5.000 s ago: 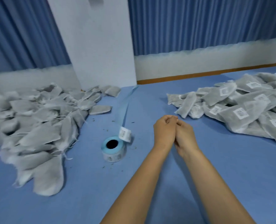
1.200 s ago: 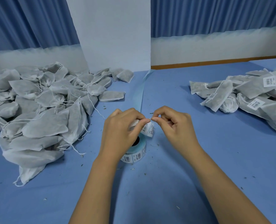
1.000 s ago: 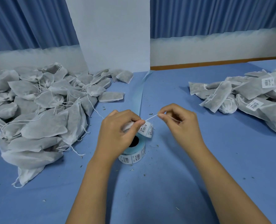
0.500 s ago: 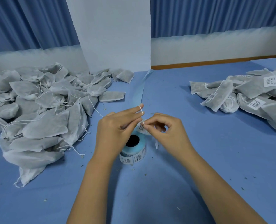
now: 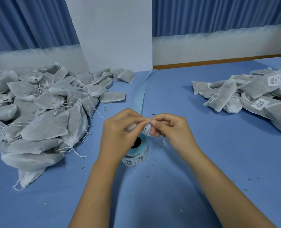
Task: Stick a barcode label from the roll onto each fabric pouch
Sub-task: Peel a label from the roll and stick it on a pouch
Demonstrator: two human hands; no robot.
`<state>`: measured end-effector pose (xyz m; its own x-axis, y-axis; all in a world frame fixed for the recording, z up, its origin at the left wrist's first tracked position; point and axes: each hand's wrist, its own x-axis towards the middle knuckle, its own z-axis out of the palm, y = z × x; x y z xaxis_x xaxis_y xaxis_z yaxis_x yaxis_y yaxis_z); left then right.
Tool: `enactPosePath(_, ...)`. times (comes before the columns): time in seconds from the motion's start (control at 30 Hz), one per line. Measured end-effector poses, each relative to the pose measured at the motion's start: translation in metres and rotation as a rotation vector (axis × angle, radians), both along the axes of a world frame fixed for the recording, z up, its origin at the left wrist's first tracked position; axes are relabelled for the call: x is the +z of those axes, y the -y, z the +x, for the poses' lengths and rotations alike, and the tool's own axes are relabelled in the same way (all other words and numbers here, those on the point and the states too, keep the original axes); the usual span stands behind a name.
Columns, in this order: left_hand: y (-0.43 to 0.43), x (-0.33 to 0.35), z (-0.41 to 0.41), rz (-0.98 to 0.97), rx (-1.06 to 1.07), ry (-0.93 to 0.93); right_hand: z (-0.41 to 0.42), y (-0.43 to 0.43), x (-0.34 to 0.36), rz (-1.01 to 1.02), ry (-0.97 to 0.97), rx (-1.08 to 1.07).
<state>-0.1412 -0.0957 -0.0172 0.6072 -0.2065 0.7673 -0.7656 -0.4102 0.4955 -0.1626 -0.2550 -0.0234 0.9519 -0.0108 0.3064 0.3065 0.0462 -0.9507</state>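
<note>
My left hand (image 5: 118, 134) grips a small bunched grey fabric pouch (image 5: 131, 127) just above the label roll (image 5: 137, 156). A barcode label (image 5: 146, 129) shows on the pouch between my two hands. My right hand (image 5: 168, 129) pinches the pouch's white drawstring at my left fingertips. The light-blue roll stands on the blue table (image 5: 169, 186), partly hidden by my left hand. Its bare backing strip (image 5: 141, 96) trails away toward the wall.
A big heap of unlabelled grey pouches (image 5: 38, 112) with loose strings fills the left side. A heap of labelled pouches (image 5: 251, 96) lies at the right. A white board (image 5: 113, 33) leans at the back centre. Small crumbs dot the table.
My right hand pulled the drawstring out to the right, then came back to my left fingertips. The pouch has stayed in my left hand above the roll.
</note>
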Motion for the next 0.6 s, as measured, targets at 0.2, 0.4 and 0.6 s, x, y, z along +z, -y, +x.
enactPosePath(0.2,0.002,0.004,-0.003,-0.064,-0.021,-0.042,-0.004,-0.008,-0.001,-0.087,0.021,0.008)
enactPosePath(0.4,0.006,0.005,-0.007,-0.096,0.045,-0.201,-0.005,-0.005,-0.002,-0.306,0.359,-0.330)
enactPosePath(0.6,0.014,0.011,-0.012,-0.242,-0.034,-0.487,-0.003,-0.006,-0.005,-0.690,0.817,-0.721)
